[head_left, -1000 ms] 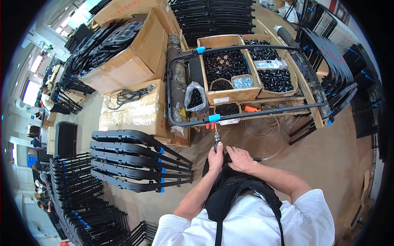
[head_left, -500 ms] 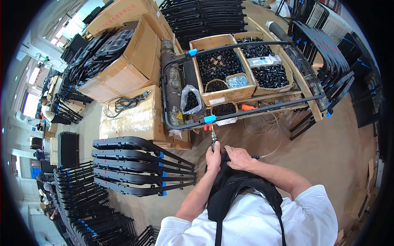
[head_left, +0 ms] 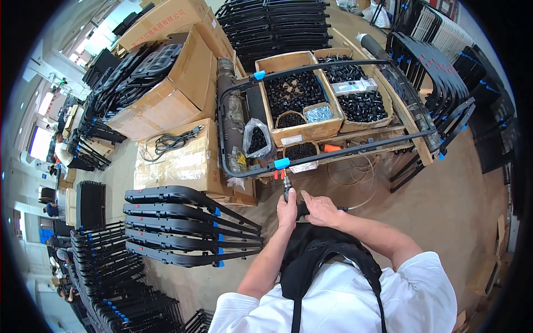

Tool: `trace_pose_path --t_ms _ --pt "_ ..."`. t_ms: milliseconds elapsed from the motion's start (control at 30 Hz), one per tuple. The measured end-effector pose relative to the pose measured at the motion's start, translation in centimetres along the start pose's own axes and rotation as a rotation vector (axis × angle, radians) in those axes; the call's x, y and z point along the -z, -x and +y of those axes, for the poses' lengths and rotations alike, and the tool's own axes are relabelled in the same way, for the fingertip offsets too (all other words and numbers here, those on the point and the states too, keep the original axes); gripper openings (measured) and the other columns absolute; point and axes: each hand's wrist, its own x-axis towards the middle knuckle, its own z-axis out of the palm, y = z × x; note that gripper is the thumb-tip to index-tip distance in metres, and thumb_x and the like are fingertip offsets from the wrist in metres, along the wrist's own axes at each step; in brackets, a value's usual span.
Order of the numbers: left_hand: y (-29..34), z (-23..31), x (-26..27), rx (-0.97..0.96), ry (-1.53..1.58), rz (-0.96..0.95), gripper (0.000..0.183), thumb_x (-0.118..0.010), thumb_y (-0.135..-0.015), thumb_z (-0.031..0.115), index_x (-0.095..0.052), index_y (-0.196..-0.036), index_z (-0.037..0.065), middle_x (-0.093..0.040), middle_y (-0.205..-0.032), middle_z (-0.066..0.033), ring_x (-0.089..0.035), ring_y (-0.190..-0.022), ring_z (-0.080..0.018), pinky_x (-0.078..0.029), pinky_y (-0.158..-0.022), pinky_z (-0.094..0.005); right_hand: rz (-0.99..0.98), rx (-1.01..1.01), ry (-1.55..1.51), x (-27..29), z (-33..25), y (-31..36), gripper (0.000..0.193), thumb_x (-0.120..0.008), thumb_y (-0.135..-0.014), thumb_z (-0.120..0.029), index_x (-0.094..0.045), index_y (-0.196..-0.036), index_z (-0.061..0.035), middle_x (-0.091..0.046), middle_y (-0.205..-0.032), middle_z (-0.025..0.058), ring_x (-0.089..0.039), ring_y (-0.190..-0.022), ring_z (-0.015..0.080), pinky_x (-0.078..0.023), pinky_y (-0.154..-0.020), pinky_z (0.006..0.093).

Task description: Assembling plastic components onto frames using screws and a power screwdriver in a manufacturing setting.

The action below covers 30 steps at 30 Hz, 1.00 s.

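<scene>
Concrete workshop floor [head_left: 444,200] spreads under everything, crowded with stacks of black frames and cardboard boxes. Nearest, a person in a white shirt with a black apron strap brings both forearms up from the lower edge. Left hand [head_left: 287,210] wraps its fingers tight around the body of a small power screwdriver [head_left: 287,188], which stands nearly upright with its tip up against a blue clip [head_left: 282,163] on the near rail of a large black tubular frame [head_left: 355,151]. Right hand [head_left: 320,210] sits just beside the left, fingers curled over the tool's dark rear grip; a thin hose trails off from there toward the right. To the left of the hands, a row of black folded frames [head_left: 183,225] with blue tags lies on the floor. Beyond the rail, the tubular frame loops around a wooden desk carrying wooden trays [head_left: 302,132] filled with small black parts, a clear bag of black pieces [head_left: 256,139] at its left edge. Farther off, big cardboard boxes [head_left: 172,100] hold more black frames, and further stacks [head_left: 277,25] fill the far side.
</scene>
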Motion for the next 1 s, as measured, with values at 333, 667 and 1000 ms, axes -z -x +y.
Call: trace_pose_path --t_ms 333,667,1000 --pt "-1.1 -0.5 -0.1 -0.014 -0.034 -0.009 0.060 -0.065 -0.100 0.059 -0.066 -0.101 -0.001 -0.069 -0.093 -0.0127 -0.063 -0.088 -0.0235 -0.051 -0.082 -0.0417 0.171 0.107 0.041 -1.7 -0.2 -0.8 0.046 -0.070 -0.076 -0.009 -0.058 -0.119 0.0011 -0.055 -0.133 0.0215 -0.062 -0.116 0.0423 -0.054 -0.096 0.0521" --pt "0.1 -0.9 0.6 0.079 -0.019 -0.037 0.056 -0.066 -0.102 0.054 -0.066 -0.102 -0.002 -0.068 -0.094 -0.0106 -0.057 -0.087 -0.0195 -0.050 -0.082 -0.0389 0.082 0.016 0.000 -1.4 -1.3 0.3 0.046 -0.070 -0.074 -0.006 -0.058 -0.117 0.0029 -0.052 -0.138 0.0216 -0.063 -0.115 0.0444 -0.053 -0.094 0.0546" --pt "1.5 -1.2 1.0 0.156 0.104 -0.152 0.051 -0.062 -0.106 0.051 -0.065 -0.107 0.000 -0.063 -0.097 -0.0043 -0.052 -0.089 -0.0144 -0.047 -0.081 -0.0351 0.141 0.066 0.030 -1.9 -1.5 1.4 0.046 -0.067 -0.074 -0.004 -0.056 -0.119 0.0008 -0.056 -0.124 0.0217 -0.066 -0.105 0.0422 -0.055 -0.088 0.0509"
